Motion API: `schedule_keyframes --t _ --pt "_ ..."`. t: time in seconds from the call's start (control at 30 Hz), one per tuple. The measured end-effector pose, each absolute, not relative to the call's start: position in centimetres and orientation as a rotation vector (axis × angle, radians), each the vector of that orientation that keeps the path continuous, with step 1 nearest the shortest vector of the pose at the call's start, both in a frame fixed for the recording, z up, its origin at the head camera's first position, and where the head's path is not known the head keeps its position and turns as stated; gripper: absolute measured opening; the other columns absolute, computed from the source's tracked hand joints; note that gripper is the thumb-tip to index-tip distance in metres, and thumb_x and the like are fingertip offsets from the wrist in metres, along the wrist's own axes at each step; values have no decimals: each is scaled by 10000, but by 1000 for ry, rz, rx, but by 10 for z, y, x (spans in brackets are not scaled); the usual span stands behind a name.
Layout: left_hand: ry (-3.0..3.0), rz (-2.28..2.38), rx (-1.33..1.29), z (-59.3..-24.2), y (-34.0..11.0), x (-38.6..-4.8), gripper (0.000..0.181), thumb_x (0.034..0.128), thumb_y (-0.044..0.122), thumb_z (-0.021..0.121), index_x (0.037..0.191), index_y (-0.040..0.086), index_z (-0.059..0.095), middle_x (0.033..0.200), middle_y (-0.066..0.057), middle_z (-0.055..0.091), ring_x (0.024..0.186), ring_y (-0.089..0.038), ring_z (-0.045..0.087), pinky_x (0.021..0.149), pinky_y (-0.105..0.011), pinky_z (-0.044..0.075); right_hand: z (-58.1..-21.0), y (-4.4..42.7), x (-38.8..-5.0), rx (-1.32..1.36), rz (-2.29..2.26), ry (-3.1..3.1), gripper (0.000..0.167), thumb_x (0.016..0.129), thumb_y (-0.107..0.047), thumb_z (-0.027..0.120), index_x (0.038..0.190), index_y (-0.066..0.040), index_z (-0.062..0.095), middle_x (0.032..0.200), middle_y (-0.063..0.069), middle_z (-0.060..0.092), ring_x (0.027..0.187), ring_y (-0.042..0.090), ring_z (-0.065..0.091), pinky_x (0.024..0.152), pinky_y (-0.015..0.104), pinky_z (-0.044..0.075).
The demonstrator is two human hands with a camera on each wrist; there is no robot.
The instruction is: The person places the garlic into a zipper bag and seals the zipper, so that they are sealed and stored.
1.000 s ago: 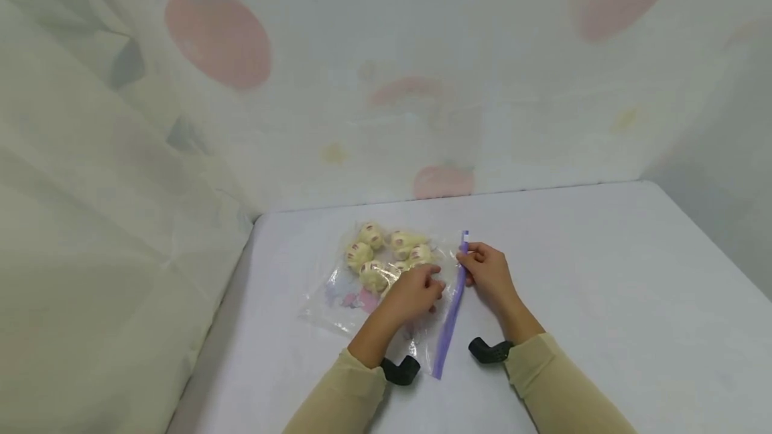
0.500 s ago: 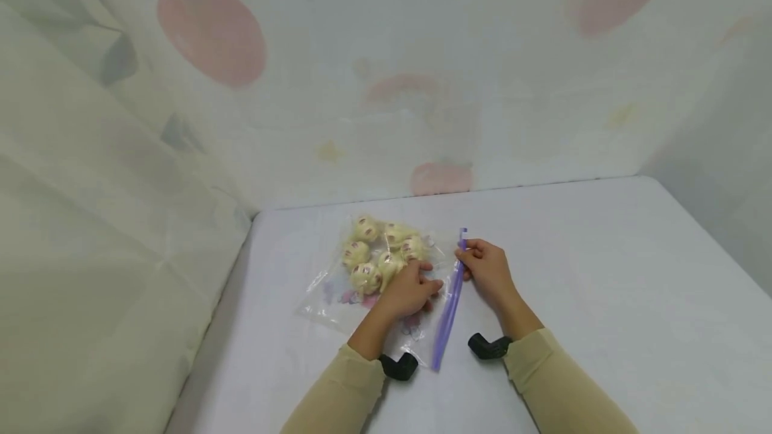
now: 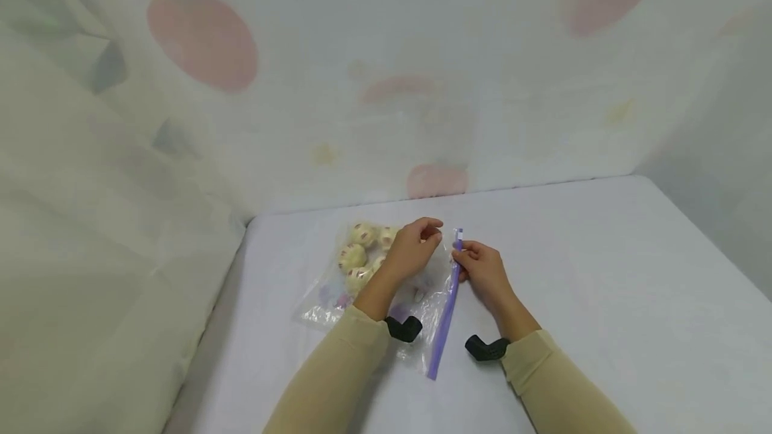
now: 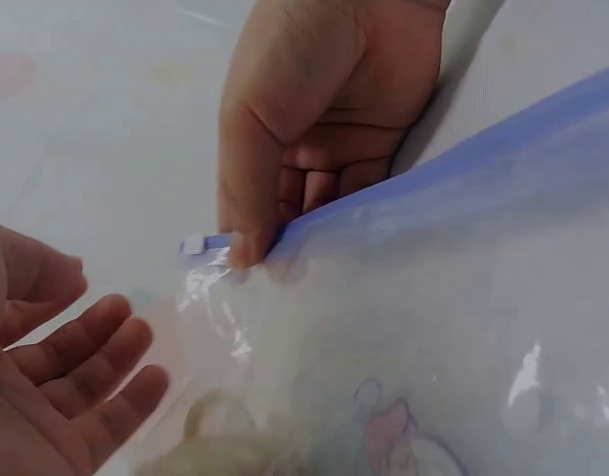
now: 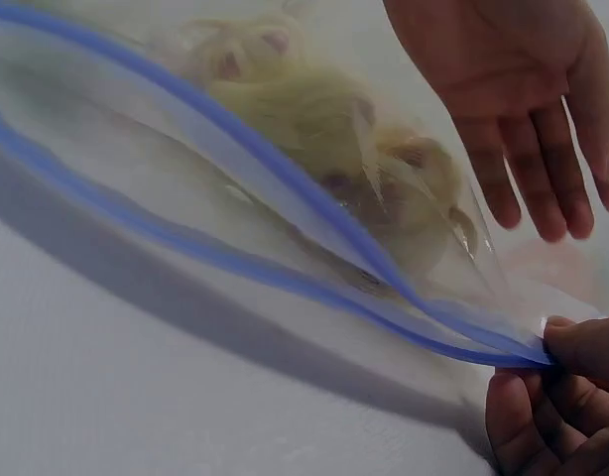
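A clear zip bag (image 3: 420, 343) with a purple zip edge (image 3: 445, 323) lies on the table. Several pale yellow rounded objects with dark marks (image 3: 352, 257) are inside it; their kind is unclear. My right hand (image 3: 487, 274) pinches the zip edge near its far end, thumb on top, close to a white slider (image 4: 193, 244). In the right wrist view the two purple strips (image 5: 275, 183) stand apart, meeting at the pinch. My left hand (image 3: 415, 246) is over the bag's far right part, fingers loosely bent, holding nothing; in the left wrist view it is apart from the slider.
The white table (image 3: 579, 273) extends right of the bag. A patterned curtain (image 3: 289, 72) hangs along the table's far and left edges. Black bent camera mounts (image 3: 486, 348) sit at both wrists.
My left hand has lifted from the bag's middle and moved away from me, toward the far end of the zip edge. My right hand keeps its pinch on the bag, nearly unmoved.
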State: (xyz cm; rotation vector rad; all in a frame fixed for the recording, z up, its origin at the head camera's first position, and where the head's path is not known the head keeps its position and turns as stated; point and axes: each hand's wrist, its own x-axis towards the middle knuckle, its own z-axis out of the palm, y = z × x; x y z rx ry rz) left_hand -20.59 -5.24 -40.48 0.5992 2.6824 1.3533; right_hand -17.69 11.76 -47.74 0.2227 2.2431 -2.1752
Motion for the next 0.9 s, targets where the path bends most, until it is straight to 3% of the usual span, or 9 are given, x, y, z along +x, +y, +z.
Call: schedule_keyframes --t 0.13,0.27,0.4,0.67,0.9 --pt "2748 1296 639 -407 -42 -214 362 1002 129 524 1363 125 557 1360 -58 593 1300 -209 518 1067 -374 436 -478 111 -176 174 -2207 2209 284 950 -147 647 1174 27 637 812 60 680 602 137 565 542 241 512" --pt "2799 1039 679 -412 -35 -220 432 1017 112 454 1448 128 472 1455 -52 523 1377 -219 446 1129 -378 369 -481 106 -174 134 -2220 2171 261 952 -119 635 1161 38 632 795 46 675 598 124 552 543 235 504" --pt "2828 776 723 -419 -33 -223 420 1016 111 429 1431 100 490 1374 -72 597 1293 -226 538 1082 -356 421 -481 104 -172 140 -2240 2159 236 940 -89 640 1139 38 638 770 42 675 571 122 544 529 236 492" --pt "2987 613 780 -423 -34 -222 249 1006 137 517 1197 100 672 1155 -50 707 1063 -215 661 903 -344 521 -477 103 -168 155 -2225 2204 277 945 -125 637 1189 7 638 703 5 643 537 137 549 522 254 498" --pt "3022 705 733 -423 -26 -220 212 1006 243 569 1119 150 722 1072 11 738 948 -163 681 807 -318 536 -468 113 -173 188 -2213 2305 355 948 -345 662 1193 -90 640 706 20 601 524 160 548 509 280 517"
